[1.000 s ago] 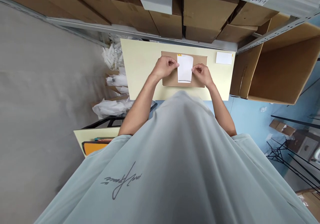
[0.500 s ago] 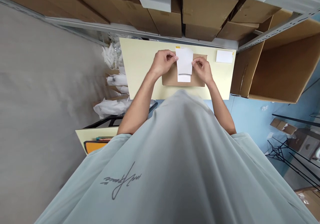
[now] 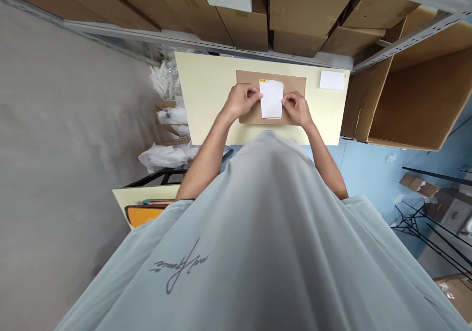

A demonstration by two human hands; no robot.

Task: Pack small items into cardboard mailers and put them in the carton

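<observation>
- the white sheet [image 3: 272, 104] lies over the middle of a brown cardboard piece [image 3: 294, 81] on the pale yellow table [image 3: 206, 95].
- its long axis runs away from the person; a small yellow mark sits at its far left corner.
- the cardboard's long axis runs left to right, crossing the sheet's, roughly along the table's near edge.
- the left hand [image 3: 241, 101] pinches the sheet's left edge between thumb and finger; the right hand [image 3: 297, 108] pinches its right edge likewise.
- the sheet's near edge stops just short of the cardboard's near edge.
- a broad stretch of tabletop shows left of the cardboard, a narrower one right, below a white card [image 3: 332, 80].
- shelf boxes [image 3: 309, 6] stand beyond the far edge; an open carton [image 3: 420, 95] stands beside the right edge.
</observation>
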